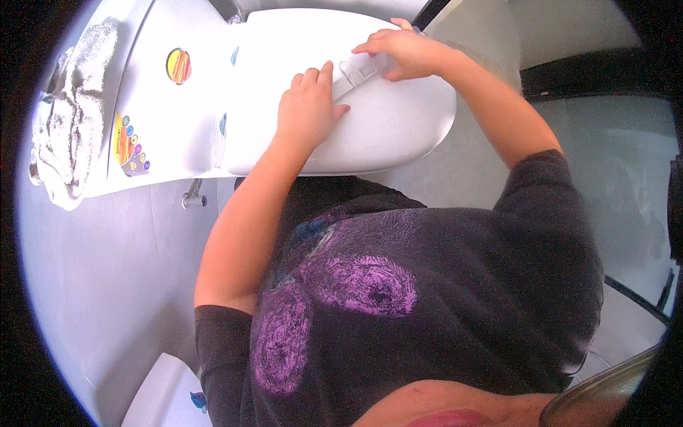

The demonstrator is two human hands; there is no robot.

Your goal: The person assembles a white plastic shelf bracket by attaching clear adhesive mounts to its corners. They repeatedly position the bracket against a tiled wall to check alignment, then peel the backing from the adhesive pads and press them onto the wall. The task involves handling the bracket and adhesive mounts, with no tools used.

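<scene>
A closed white toilet lid (398,128) lies in front of me. Across it slants a narrow, translucent strip-like plastic piece (361,71), its exact kind unclear against the white. My right hand (409,57) grips its far right end between thumb and fingers. My left hand (306,107) rests on the lid at the strip's nearer end, fingers stretched out and thumb apart. Whether the left fingers touch the strip is hard to tell.
The white tank (160,85) with bright stickers stands at the left, a grey-white towel (75,114) at its far side. Below it a metal valve (193,198) sticks out from the wall. Another white fixture (167,391) shows at lower left.
</scene>
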